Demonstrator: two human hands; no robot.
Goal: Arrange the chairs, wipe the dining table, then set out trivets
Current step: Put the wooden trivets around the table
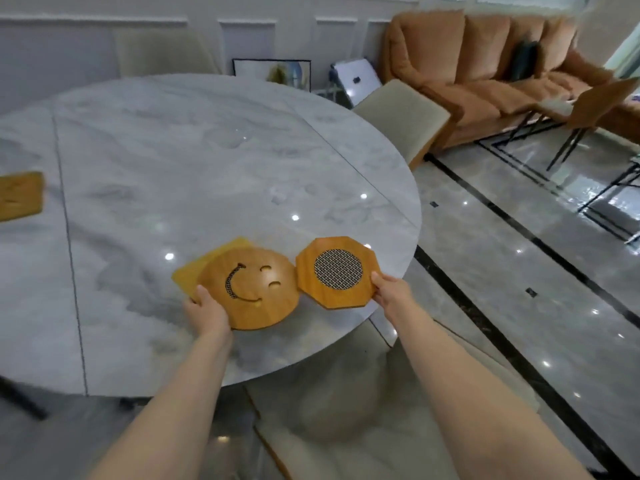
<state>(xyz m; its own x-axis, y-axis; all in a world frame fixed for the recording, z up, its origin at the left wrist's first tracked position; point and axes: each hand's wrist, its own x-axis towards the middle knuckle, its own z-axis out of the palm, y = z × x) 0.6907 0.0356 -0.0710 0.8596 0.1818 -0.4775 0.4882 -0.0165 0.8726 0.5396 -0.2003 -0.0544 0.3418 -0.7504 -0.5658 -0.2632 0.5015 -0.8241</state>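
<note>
- At the near right edge of the round table (207, 150), a person holds wooden trivets in both hands.
- The left hand (207, 308) grips the round smiley trivet (256, 289) by its near left rim, with a square trivet (197, 271) tucked under it. The thumb lies on top; the other fingers are hidden below.
- The right hand (391, 292) pinches the eight-sided trivet (337, 273) at its near right corner. This one has a round metal mesh in the middle.
- The two top trivets sit side by side, almost touching, low over the table edge. I cannot tell if they rest on it or hang just above it.
- The eight-sided trivet lies away and to the left of the right hand's fingers, flat, facing up. I think the right hand is best placed to put it down, since it holds only that one.
- One more trivet (20, 195) lies flat at the far left edge of the table, well apart from the rest.
- The table top is pale marble, shiny, with ceiling lights showing in it. It looks clean, so I guess the wiping is done.
- A cream chair (405, 116) is pushed in at the far right side. Another chair (162, 53) stands at the far side.
- Beyond is an orange sofa (485, 64), a shiny floor (519, 271) with dark lines, and a loose chair (595, 102) near the sofa.
</note>
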